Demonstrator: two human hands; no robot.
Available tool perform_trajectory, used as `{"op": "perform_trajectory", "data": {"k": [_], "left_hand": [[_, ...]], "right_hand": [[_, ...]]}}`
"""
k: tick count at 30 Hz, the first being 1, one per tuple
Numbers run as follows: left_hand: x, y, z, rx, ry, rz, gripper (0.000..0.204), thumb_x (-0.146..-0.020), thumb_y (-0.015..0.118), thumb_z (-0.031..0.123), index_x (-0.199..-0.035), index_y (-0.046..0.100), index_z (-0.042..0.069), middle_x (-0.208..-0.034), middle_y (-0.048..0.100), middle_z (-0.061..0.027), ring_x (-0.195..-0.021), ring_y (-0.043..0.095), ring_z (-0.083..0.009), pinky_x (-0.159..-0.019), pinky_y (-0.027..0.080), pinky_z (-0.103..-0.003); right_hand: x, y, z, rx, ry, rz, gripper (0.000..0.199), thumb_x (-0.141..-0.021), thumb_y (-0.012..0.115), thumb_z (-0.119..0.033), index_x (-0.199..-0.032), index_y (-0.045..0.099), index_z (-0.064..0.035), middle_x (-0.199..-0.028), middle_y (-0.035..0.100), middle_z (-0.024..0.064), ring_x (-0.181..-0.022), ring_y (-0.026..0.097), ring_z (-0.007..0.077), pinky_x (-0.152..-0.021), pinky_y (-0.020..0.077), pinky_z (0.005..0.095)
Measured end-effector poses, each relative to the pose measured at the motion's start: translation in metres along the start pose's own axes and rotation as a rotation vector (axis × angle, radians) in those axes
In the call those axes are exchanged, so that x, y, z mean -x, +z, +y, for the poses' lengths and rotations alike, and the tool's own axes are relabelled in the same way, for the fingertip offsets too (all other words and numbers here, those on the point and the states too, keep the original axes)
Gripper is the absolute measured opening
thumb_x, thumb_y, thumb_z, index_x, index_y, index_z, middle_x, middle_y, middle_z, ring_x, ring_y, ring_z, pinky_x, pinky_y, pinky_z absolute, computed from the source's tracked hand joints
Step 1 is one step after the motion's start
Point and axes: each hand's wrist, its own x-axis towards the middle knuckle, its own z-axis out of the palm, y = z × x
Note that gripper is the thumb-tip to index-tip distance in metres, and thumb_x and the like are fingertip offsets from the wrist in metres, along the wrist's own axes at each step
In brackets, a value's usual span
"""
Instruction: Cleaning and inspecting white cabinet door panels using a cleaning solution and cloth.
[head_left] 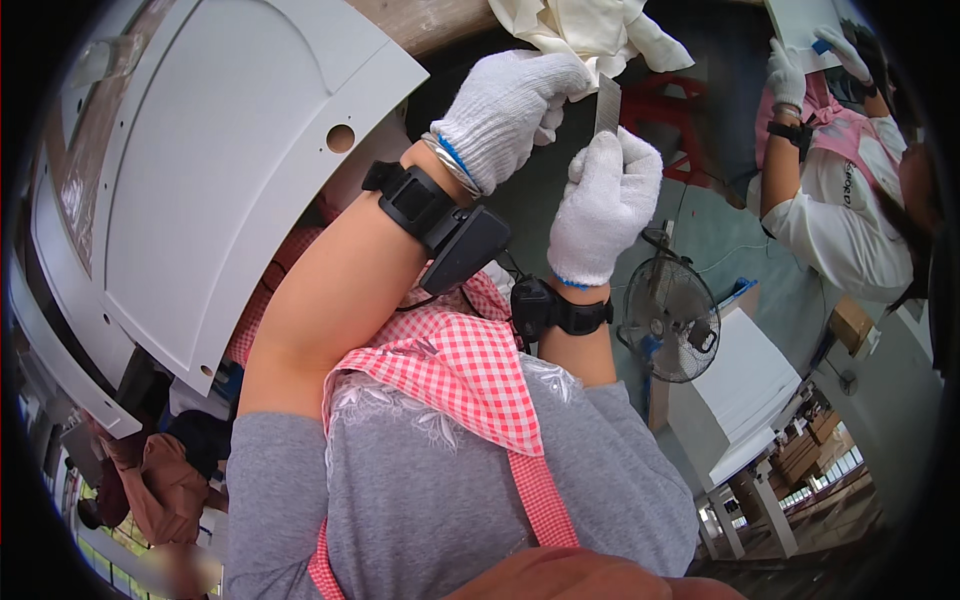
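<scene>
A white knitted glove covers my left hand (510,118), whose fingers are bent together in a pinch at the hanging corner of an off-white cloth (600,30). Just to the right, my right hand (608,195), gloved the same way, is closed with the thumb pressed along a flat grey metal blade (608,105). The blade points up and away from me, its upper end close to the cloth and to my left fingertips. Any handle it has is hidden inside my right fist.
Large white curved panels (230,150) with round holes lean at the left. A red plastic stool (680,115) stands beyond my right hand, and a black fan (672,318) to the right. Another person (840,190) with gloved hands works at a white panel (803,30) at the upper right.
</scene>
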Motion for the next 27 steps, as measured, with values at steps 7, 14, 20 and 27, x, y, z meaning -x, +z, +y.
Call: {"op": "perform_trajectory", "data": {"k": [7, 14, 20, 27], "left_hand": [[0.004, 0.005, 0.002, -0.003, -0.018, 0.000, 0.018, -0.093, 0.067, 0.021, -0.081, 0.058, 0.011, -0.065, 0.042, 0.0062, -0.054, 0.034, -0.0054, -0.049, 0.028, -0.022], [0.001, 0.001, -0.002, 0.023, 0.011, 0.006, 0.017, -0.094, 0.063, 0.020, -0.081, 0.058, 0.010, -0.065, 0.043, 0.0054, -0.055, 0.035, -0.0058, -0.051, 0.029, -0.022], [0.001, -0.006, -0.008, -0.104, 0.154, -0.043, 0.018, -0.094, 0.060, 0.020, -0.080, 0.058, 0.009, -0.067, 0.046, 0.0044, -0.057, 0.037, -0.0066, -0.052, 0.032, -0.023], [0.005, -0.004, -0.002, -0.139, 0.188, -0.018, 0.020, -0.095, 0.058, 0.020, -0.079, 0.057, 0.008, -0.066, 0.044, 0.0040, -0.057, 0.037, -0.0075, -0.053, 0.032, -0.024]], "right_hand": [[0.000, 0.002, 0.008, 0.144, -0.115, 0.016, 0.008, -0.100, 0.060, -0.007, -0.103, 0.059, -0.0004, -0.076, 0.058, 0.0011, -0.066, 0.052, 0.0057, -0.059, 0.0440, 0.0241], [0.003, 0.005, 0.016, 0.279, -0.223, -0.036, 0.008, -0.100, 0.060, -0.007, -0.102, 0.060, 0.0003, -0.080, 0.062, 0.0040, -0.069, 0.056, 0.0088, -0.064, 0.0486, 0.0274], [0.004, 0.013, 0.016, 0.190, -0.213, -0.059, 0.008, -0.101, 0.058, -0.007, -0.102, 0.058, 0.0010, -0.081, 0.062, 0.0035, -0.068, 0.055, 0.0070, -0.062, 0.0476, 0.0262], [0.006, 0.016, 0.012, 0.127, -0.151, -0.064, 0.009, -0.103, 0.056, -0.012, -0.105, 0.056, -0.0028, -0.074, 0.055, -0.0012, -0.062, 0.047, 0.0032, -0.055, 0.0378, 0.0202]]}}
